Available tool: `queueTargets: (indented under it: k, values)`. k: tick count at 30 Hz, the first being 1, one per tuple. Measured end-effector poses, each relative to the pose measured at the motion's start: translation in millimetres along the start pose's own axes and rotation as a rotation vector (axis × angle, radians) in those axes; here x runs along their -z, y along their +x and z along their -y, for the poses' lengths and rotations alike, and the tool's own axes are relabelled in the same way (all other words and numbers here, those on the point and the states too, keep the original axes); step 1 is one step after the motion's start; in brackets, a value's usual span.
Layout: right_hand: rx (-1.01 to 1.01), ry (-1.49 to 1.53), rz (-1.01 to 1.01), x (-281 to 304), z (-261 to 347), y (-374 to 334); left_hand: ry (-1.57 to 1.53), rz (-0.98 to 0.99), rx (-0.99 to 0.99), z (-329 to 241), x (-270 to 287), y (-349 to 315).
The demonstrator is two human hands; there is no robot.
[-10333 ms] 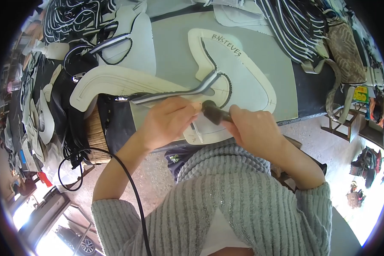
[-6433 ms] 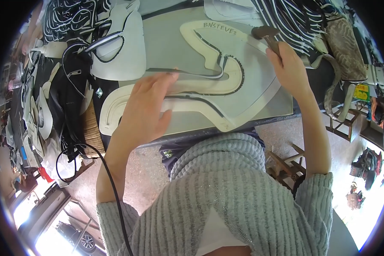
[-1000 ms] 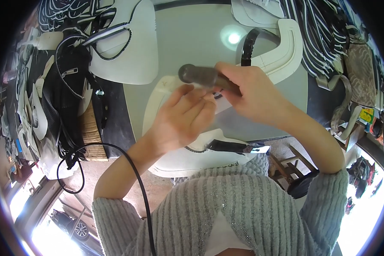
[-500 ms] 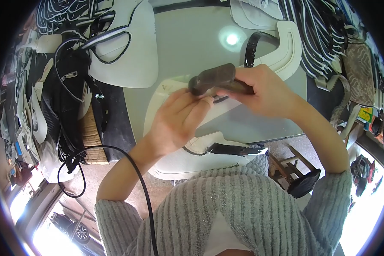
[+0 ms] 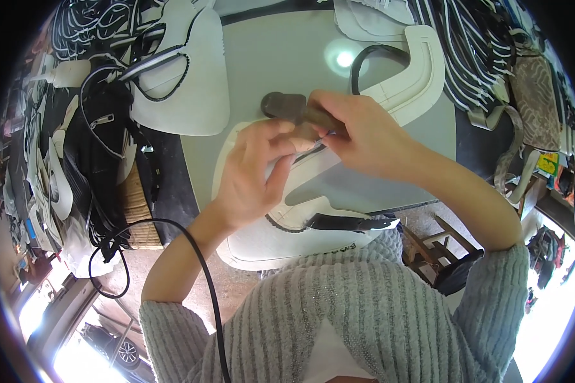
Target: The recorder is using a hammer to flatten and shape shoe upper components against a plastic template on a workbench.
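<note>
My right hand (image 5: 364, 131) is closed around the handle of a dark brown hammer (image 5: 283, 106), whose head hangs just above the fingers of my left hand (image 5: 246, 172). My left hand lies over a large white curved panel (image 5: 255, 246), its thumb apart from the fingers. Its fingertips rest beside a narrow black strip (image 5: 310, 153) running along the panel. From the panel's far arm, a loose black length of strip (image 5: 359, 67) loops up. Nearer my body, a wider black piece (image 5: 338, 223) crosses the panel.
A grey-green tabletop (image 5: 268, 57) lies underneath. White panels with black edging (image 5: 198, 89) lie at left, beside a black zippered item (image 5: 96, 121). Bundled black-and-white strips (image 5: 460, 51) hang at far right. A black cable (image 5: 201, 268) crosses by my left arm; a wooden stool (image 5: 444, 246) stands below right.
The hammer and my right hand have shifted left. My left thumb has drawn back from the fingertips. The loose loop of black strip has moved slightly left.
</note>
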State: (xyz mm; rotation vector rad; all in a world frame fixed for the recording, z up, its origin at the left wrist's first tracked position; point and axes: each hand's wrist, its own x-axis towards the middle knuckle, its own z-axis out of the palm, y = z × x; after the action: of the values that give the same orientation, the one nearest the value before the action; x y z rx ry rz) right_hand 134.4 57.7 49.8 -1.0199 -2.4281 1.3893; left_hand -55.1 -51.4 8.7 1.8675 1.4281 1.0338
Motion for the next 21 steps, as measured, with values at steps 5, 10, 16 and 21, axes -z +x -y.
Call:
queueTargets:
  k: [5, 10, 16, 21]
  values:
    - [0.022, -0.014, 0.013, 0.4, 0.4, 0.8, 0.077, 0.039, -0.139, -2.4, 2.4, 5.0]
    - [0.012, -0.018, -0.034, 4.8, -0.2, -4.0, 0.251, -0.018, -0.305, 2.6, -8.1, -1.9]
    - [-0.027, -0.309, -0.076, 20.3, 28.4, -37.3, 0.316, -0.031, -0.393, 3.1, -4.3, -3.1]
    - [-0.031, -0.506, -0.004, 11.5, 23.6, -51.0, 0.288, -0.046, -0.392, 2.5, -4.6, -1.3]
